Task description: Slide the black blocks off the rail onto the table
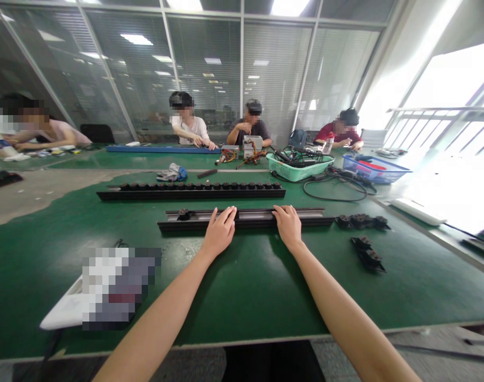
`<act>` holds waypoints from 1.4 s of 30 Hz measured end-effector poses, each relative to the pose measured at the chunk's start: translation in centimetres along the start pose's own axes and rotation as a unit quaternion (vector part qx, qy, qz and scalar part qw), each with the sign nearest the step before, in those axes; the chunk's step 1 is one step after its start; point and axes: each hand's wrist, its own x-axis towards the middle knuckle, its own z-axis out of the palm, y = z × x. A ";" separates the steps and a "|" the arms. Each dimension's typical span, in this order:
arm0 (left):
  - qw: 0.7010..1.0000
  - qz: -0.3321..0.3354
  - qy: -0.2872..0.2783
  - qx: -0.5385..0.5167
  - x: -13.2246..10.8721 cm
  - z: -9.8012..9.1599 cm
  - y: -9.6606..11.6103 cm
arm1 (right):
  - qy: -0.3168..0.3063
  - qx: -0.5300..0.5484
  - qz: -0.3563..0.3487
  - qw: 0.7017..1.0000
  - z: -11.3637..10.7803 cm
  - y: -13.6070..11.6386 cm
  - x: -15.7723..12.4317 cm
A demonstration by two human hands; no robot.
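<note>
A long black channel (250,225) lies across the green table in front of me. My left hand (221,228) is closed over its middle, fingers bent across the far side. Farther right along the same channel, my right hand (288,225) grips it with curled fingers; the thumb is partly hidden. A greyish strip shows inside the channel between my hands. One round black part (183,214) sits near its left end. Off the right end lies a row of joined black round parts (361,221), with another short black piece (368,254) nearer me.
Behind stands a second black channel (190,194) filled with round black parts. Gloves (172,173), a green basket (300,168) of cables and a blue basket (375,168) lie farther back. A blurred white and dark object (106,286) is front left. Several people sit opposite.
</note>
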 end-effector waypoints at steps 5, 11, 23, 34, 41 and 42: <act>1.000 0.001 -0.002 0.001 0.0 0.1 -0.1 | -0.003 0.002 -0.002 1.000 -0.2 0.2 0.1; 1.000 0.001 0.001 -0.002 0.0 0.2 -0.2 | -0.025 -0.003 0.008 1.000 -0.8 -0.1 0.0; 1.000 0.005 0.007 -0.003 0.0 0.4 -0.2 | -0.073 -0.026 0.011 0.997 -1.3 0.1 0.0; 1.000 0.002 0.003 0.002 0.0 0.3 -0.1 | -0.048 -0.015 0.016 0.999 -1.1 0.6 0.0; 1.000 0.001 0.005 -0.001 0.0 0.4 -0.2 | -0.033 -0.003 0.019 0.999 -1.0 1.0 0.0; 1.000 0.001 0.005 -0.001 0.0 0.4 -0.2 | -0.033 -0.002 0.020 0.999 -1.1 1.0 0.0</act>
